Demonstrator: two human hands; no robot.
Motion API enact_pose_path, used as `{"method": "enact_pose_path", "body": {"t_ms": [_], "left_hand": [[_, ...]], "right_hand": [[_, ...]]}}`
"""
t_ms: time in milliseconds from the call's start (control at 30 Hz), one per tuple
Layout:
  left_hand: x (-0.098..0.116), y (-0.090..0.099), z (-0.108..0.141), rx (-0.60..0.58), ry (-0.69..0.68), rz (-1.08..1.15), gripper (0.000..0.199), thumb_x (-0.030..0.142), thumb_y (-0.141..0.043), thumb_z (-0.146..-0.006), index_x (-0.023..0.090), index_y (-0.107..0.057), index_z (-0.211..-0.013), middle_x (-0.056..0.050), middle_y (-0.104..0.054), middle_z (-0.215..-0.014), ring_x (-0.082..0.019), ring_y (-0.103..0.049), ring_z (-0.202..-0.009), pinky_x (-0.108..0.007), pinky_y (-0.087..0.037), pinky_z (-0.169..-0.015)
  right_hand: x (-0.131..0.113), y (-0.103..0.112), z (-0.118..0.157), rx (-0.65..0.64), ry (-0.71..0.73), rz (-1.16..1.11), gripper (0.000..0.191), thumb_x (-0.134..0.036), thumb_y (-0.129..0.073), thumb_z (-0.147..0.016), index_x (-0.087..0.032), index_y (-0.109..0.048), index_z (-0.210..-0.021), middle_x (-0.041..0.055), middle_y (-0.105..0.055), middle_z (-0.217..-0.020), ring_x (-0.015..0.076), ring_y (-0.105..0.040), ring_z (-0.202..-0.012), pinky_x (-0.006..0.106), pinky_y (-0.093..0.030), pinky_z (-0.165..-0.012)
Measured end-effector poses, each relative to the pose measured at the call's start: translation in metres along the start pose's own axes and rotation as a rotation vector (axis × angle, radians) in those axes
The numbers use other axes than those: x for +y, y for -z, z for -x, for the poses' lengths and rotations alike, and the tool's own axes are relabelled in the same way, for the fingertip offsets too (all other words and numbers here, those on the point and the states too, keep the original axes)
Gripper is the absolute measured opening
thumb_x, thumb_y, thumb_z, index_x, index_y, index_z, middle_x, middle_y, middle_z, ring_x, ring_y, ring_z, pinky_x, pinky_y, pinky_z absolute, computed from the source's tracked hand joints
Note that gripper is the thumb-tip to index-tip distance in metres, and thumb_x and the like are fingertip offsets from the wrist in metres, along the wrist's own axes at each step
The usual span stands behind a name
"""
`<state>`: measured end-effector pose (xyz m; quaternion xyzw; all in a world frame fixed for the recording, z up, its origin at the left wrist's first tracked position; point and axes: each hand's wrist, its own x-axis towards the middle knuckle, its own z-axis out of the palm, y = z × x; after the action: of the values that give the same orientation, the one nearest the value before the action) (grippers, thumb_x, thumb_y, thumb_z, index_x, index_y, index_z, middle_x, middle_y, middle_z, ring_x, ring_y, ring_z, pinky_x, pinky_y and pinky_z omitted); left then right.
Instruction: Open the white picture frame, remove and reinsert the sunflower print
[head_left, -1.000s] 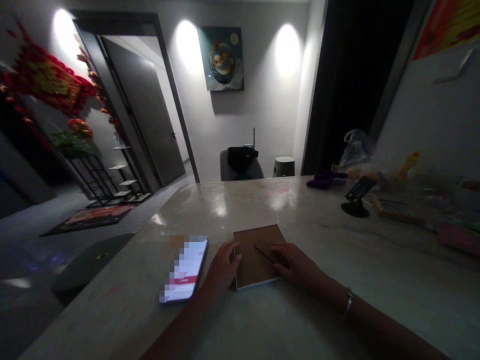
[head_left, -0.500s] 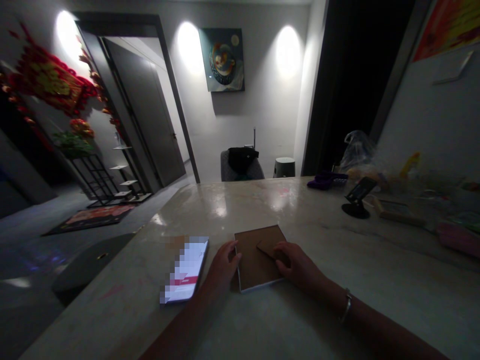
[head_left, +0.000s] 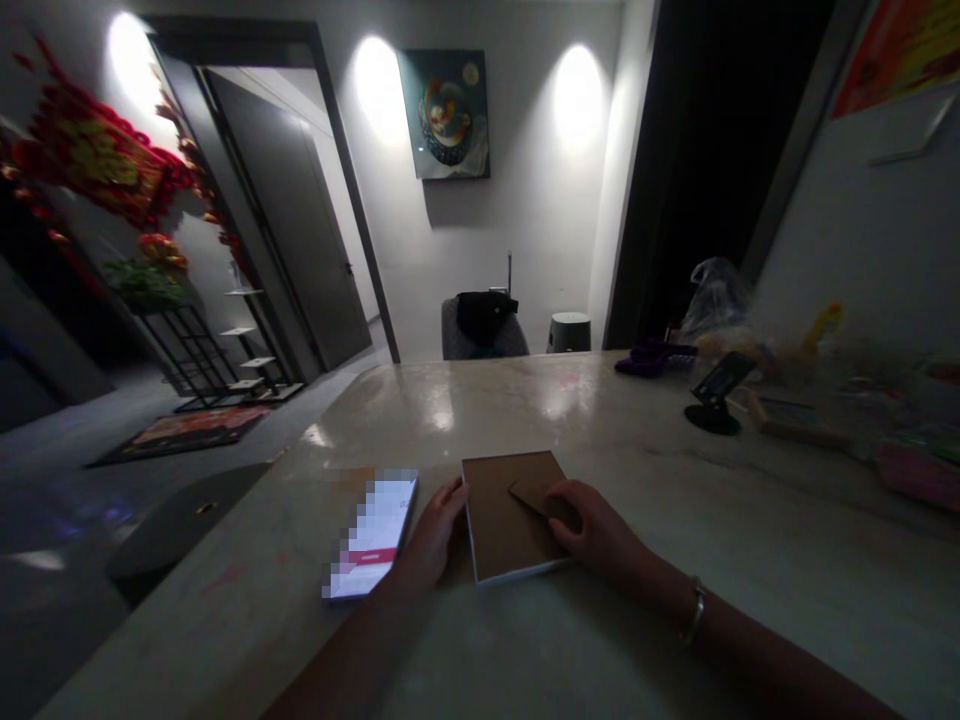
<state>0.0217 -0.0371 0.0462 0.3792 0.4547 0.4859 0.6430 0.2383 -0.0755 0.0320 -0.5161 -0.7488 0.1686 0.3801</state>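
A flat square picture frame [head_left: 495, 535] lies back up on the table, its backing brown and its edges white. My left hand [head_left: 441, 525] is at its left edge with curled fingers, holding it from the side; the thumb is mostly hidden. On the right half of the backing, my right hand [head_left: 581, 518] closes its thumb and fingers on a brown stand flap [head_left: 532, 493], whose pointed end shows to the left of the fingers. A lit phone [head_left: 375, 535], partly pixelated, lies left of my left hand.
The pale marble table [head_left: 480, 410] carries a black phone stand [head_left: 716, 400], a purple cloth [head_left: 649, 358] and a clear plastic bag [head_left: 716, 295] at the right. Beyond it stand a chair [head_left: 451, 330] and a stool [head_left: 570, 332]. Another stool [head_left: 180, 525] is at the left.
My left thumb has come off the top of the backing, and that hand sits slightly lower and further left. The frame has shifted a little left. My right hand stays on the flap.
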Motion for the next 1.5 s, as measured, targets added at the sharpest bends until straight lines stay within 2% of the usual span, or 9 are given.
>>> {"method": "enact_pose_path", "body": {"t_ms": [100,233,400,900,1100,1267,1367,1500], "left_hand": [[0.001,0.002,-0.002,-0.030,0.043,0.058,0.034,0.032,-0.057,-0.072,0.015,-0.058,-0.102,-0.009,-0.067,-0.095,-0.024,-0.061,-0.088,-0.036,-0.045,-0.079],[0.002,0.004,-0.004,-0.061,0.107,0.097,0.035,0.038,-0.055,-0.073,0.015,-0.060,-0.100,-0.009,-0.069,-0.088,-0.024,-0.063,-0.082,-0.036,-0.047,-0.074],[0.002,0.003,-0.005,-0.021,0.138,0.103,0.033,0.036,-0.056,-0.073,0.015,-0.061,-0.098,-0.009,-0.069,-0.084,-0.025,-0.064,-0.078,-0.036,-0.049,-0.070],[0.004,0.000,-0.001,-0.061,-0.017,0.018,0.026,0.031,-0.057,-0.073,0.016,-0.060,-0.095,-0.008,-0.065,-0.101,-0.023,-0.058,-0.096,-0.035,-0.044,-0.081],[0.001,0.003,-0.006,-0.032,0.016,0.136,0.022,0.022,-0.060,-0.068,0.015,-0.060,-0.089,-0.006,-0.068,-0.086,-0.022,-0.062,-0.084,-0.033,-0.047,-0.075],[0.005,-0.001,-0.011,0.024,0.095,0.201,0.023,0.026,-0.054,-0.073,0.013,-0.061,-0.090,-0.007,-0.069,-0.076,-0.022,-0.064,-0.073,-0.034,-0.050,-0.067],[0.007,-0.002,-0.015,0.067,0.063,0.216,0.027,0.028,-0.056,-0.074,0.017,-0.058,-0.098,-0.005,-0.068,-0.078,-0.020,-0.064,-0.072,-0.034,-0.050,-0.067],[0.007,0.000,-0.018,0.140,0.043,0.227,0.028,0.022,-0.057,-0.074,0.021,-0.056,-0.102,-0.002,-0.068,-0.080,-0.019,-0.064,-0.074,-0.033,-0.050,-0.068]], "right_hand": [[-0.009,0.005,0.001,-0.066,0.032,0.004,0.028,-0.024,-0.056,-0.072,-0.019,-0.054,-0.100,0.0076,-0.055,-0.100,0.0192,-0.050,-0.094,0.034,-0.040,-0.084],[-0.016,0.008,0.002,-0.128,0.043,0.019,0.042,-0.031,-0.062,-0.068,-0.019,-0.052,-0.107,0.0093,-0.052,-0.108,0.0213,-0.047,-0.100,0.036,-0.038,-0.086],[-0.013,0.006,0.002,-0.113,0.048,0.024,0.040,-0.030,-0.059,-0.071,-0.020,-0.051,-0.109,0.0093,-0.052,-0.108,0.0206,-0.047,-0.100,0.036,-0.038,-0.087],[-0.012,0.011,-0.003,-0.091,-0.038,-0.004,0.030,-0.032,-0.052,-0.077,-0.021,-0.053,-0.104,0.0079,-0.055,-0.102,0.0203,-0.051,-0.096,0.036,-0.040,-0.085],[-0.016,0.008,0.000,-0.140,0.031,0.087,0.051,-0.034,-0.062,-0.068,-0.019,-0.048,-0.114,0.0094,-0.049,-0.116,0.0224,-0.044,-0.105,0.037,-0.035,-0.091],[-0.019,0.007,0.000,-0.150,0.060,0.097,0.044,-0.025,-0.058,-0.069,-0.022,-0.050,-0.112,0.0080,-0.052,-0.112,0.0216,-0.047,-0.101,0.037,-0.036,-0.088],[-0.022,0.008,0.000,-0.164,0.074,0.106,0.042,-0.023,-0.058,-0.068,-0.023,-0.052,-0.110,0.0069,-0.054,-0.107,0.0213,-0.049,-0.096,0.037,-0.038,-0.084],[-0.024,0.009,0.000,-0.178,0.081,0.091,0.040,-0.024,-0.058,-0.068,-0.024,-0.053,-0.107,0.0070,-0.055,-0.104,0.0207,-0.049,-0.093,0.036,-0.039,-0.081]]}}
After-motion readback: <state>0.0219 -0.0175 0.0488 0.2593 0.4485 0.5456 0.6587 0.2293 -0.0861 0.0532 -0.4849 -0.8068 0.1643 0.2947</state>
